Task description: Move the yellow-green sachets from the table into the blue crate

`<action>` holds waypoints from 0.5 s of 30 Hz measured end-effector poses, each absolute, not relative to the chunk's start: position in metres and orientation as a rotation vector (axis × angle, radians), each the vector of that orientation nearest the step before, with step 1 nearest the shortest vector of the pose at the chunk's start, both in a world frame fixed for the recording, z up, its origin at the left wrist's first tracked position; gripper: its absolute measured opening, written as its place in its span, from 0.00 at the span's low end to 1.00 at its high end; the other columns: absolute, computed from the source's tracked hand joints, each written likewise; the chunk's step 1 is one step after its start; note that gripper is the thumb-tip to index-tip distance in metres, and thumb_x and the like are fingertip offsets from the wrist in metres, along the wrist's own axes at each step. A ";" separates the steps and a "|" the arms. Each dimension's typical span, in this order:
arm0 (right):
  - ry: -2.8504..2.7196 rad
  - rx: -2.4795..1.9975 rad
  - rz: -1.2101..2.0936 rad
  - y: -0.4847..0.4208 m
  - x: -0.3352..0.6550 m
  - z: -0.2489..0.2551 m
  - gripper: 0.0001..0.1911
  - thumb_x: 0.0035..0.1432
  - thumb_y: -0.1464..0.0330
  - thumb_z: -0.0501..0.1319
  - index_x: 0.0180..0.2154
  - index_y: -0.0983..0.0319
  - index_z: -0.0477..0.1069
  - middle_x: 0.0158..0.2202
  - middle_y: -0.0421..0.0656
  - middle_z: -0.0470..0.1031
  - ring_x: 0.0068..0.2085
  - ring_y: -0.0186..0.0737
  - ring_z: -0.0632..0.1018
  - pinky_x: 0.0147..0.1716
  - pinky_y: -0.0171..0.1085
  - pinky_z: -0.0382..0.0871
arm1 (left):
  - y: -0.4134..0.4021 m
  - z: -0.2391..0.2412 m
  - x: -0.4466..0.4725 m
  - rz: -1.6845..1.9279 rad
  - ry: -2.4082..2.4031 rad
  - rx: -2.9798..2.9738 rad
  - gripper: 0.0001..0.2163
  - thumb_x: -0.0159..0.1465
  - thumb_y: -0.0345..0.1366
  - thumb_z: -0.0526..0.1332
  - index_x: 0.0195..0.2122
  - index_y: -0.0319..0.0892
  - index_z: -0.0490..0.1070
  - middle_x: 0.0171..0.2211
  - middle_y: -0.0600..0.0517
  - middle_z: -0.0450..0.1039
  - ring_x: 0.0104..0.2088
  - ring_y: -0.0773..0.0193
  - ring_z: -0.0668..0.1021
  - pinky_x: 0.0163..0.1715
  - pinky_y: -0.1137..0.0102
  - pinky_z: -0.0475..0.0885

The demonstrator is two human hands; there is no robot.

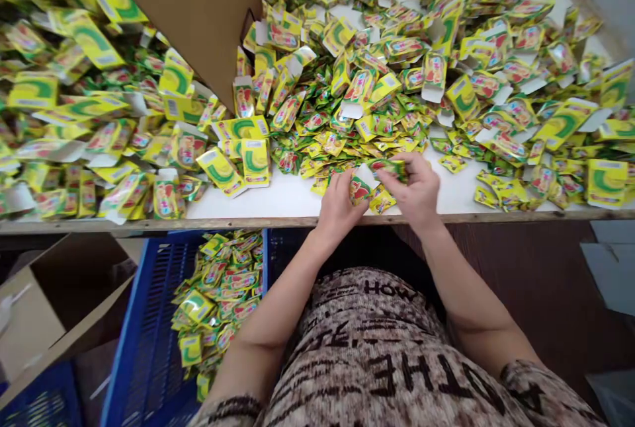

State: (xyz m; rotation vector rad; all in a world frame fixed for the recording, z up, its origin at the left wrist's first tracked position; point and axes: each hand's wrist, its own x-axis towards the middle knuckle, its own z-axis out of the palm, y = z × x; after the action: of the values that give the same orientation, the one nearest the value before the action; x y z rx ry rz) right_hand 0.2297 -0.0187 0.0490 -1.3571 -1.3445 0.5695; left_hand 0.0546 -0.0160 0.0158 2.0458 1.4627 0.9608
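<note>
Near the table's front edge, my left hand (340, 205) is closed around a small green and yellow box (361, 184), its white flap standing up at the top. Just to the right, my right hand (415, 189) pinches a small green and yellow packet (391, 168) close to that flap. Whether the packet touches the box's opening I cannot tell. Small loose packets (342, 146) lie heaped right behind both hands. Beyond them spread many little yellow and green boxes (360, 88), several with open white flaps.
A brown cardboard panel (198, 10) stands slanted among the boxes at left. Under the table edge (278, 223), a blue crate (143, 321) contains piled boxes (213, 308). An open cardboard carton (44, 301) is at lower left. More boxes (606, 182) cover the right side.
</note>
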 end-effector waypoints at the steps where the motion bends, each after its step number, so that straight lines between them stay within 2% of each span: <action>1: -1.395 -1.367 0.545 -0.018 0.224 0.048 0.11 0.58 0.60 0.66 0.41 0.57 0.73 0.37 0.41 0.79 0.37 0.41 0.78 0.40 0.40 0.74 | -0.018 0.013 0.066 0.993 1.482 2.024 0.29 0.55 0.33 0.69 0.57 0.40 0.64 0.49 0.42 0.71 0.51 0.50 0.74 0.52 0.58 0.72; 5: -1.587 -1.422 0.478 -0.012 0.226 0.047 0.07 0.59 0.64 0.64 0.39 0.57 0.76 0.38 0.42 0.80 0.39 0.44 0.79 0.42 0.42 0.72 | -0.015 0.005 0.086 1.117 1.509 2.004 0.27 0.56 0.32 0.68 0.57 0.42 0.65 0.48 0.43 0.71 0.50 0.52 0.74 0.52 0.58 0.71; 10: -2.078 -1.421 0.653 0.002 0.242 0.072 0.03 0.54 0.72 0.66 0.32 0.59 0.77 0.28 0.40 0.77 0.31 0.41 0.75 0.33 0.38 0.64 | -0.011 0.000 0.090 1.199 1.446 1.895 0.22 0.58 0.34 0.69 0.54 0.42 0.70 0.44 0.45 0.72 0.46 0.54 0.75 0.48 0.61 0.72; 13: -2.152 -1.380 0.669 0.005 0.244 0.084 0.08 0.53 0.75 0.65 0.36 0.60 0.76 0.31 0.42 0.77 0.34 0.42 0.74 0.34 0.38 0.63 | -0.010 0.000 0.084 1.159 1.229 1.691 0.14 0.61 0.40 0.67 0.46 0.43 0.73 0.40 0.48 0.75 0.44 0.57 0.76 0.46 0.63 0.73; 15: -2.063 -1.360 0.657 0.004 0.242 0.085 0.10 0.56 0.74 0.65 0.40 0.58 0.76 0.32 0.41 0.76 0.34 0.42 0.74 0.35 0.39 0.65 | -0.010 0.001 0.077 1.113 1.060 1.512 0.12 0.63 0.43 0.65 0.44 0.42 0.74 0.40 0.50 0.77 0.42 0.59 0.77 0.45 0.65 0.73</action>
State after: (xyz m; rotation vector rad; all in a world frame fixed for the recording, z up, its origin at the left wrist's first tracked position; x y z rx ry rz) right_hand 0.2417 0.0044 0.0853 -1.3603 -2.0628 0.6571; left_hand 0.0766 -0.0104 0.0008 1.5125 1.0600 1.1129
